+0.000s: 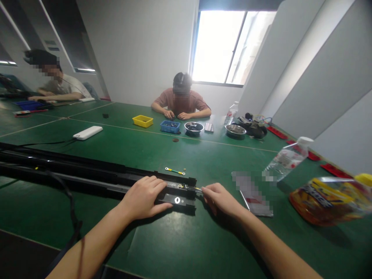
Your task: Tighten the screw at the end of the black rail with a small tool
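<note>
A long black metal profile [116, 175] lies across the table from the left and ends near the middle. My left hand [145, 196] is wrapped over it close to that end, fingers on top and thumb along the near side. At the open end, my right hand [214, 195] pinches a thin metallic rod [198, 189] that points left into the profile. Small metal parts [181, 186] sit inside the channel by the rod's tip. Behind the profile lies a short green and yellow wire with ring ends [174, 171], beside a tiny ring [185, 169].
On the right are a blurred-out flat object [252, 193], a clear bottle [290, 159] and an amber drink bottle [322, 200]. Farther back stand a yellow tray [142, 121], a blue tray [170, 126] and metal bowls [194, 128]. Two people sit at the table. A black cable crosses near my left forearm.
</note>
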A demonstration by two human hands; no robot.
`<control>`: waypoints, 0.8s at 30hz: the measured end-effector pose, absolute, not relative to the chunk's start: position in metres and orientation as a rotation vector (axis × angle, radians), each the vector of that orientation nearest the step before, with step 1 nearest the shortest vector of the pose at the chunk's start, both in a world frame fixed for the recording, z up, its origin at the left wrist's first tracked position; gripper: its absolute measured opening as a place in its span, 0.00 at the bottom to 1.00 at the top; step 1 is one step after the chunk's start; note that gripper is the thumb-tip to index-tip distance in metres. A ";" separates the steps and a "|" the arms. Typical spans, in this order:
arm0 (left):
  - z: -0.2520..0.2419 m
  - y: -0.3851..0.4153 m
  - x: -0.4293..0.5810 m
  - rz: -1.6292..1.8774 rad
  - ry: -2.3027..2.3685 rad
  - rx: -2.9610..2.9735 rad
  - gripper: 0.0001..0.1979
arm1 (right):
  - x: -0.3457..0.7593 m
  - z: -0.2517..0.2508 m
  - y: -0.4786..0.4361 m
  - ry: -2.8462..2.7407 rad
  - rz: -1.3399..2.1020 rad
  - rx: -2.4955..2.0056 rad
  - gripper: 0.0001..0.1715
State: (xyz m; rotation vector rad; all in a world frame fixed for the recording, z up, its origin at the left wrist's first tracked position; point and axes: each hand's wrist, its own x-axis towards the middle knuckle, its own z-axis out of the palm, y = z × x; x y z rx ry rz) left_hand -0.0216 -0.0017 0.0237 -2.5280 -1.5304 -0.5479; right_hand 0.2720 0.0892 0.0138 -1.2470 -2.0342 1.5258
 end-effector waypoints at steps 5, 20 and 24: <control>0.023 -0.002 -0.022 -0.534 -1.536 -2.537 0.24 | 0.272 0.007 0.093 -1.795 1.334 -1.192 0.29; 0.024 -0.002 -0.022 -0.478 -1.577 -2.554 0.24 | 0.264 0.015 0.118 -1.961 1.461 -1.088 0.29; 0.024 -0.002 -0.022 -0.473 -1.584 -2.560 0.25 | 0.263 0.008 0.120 -1.910 1.458 -1.078 0.29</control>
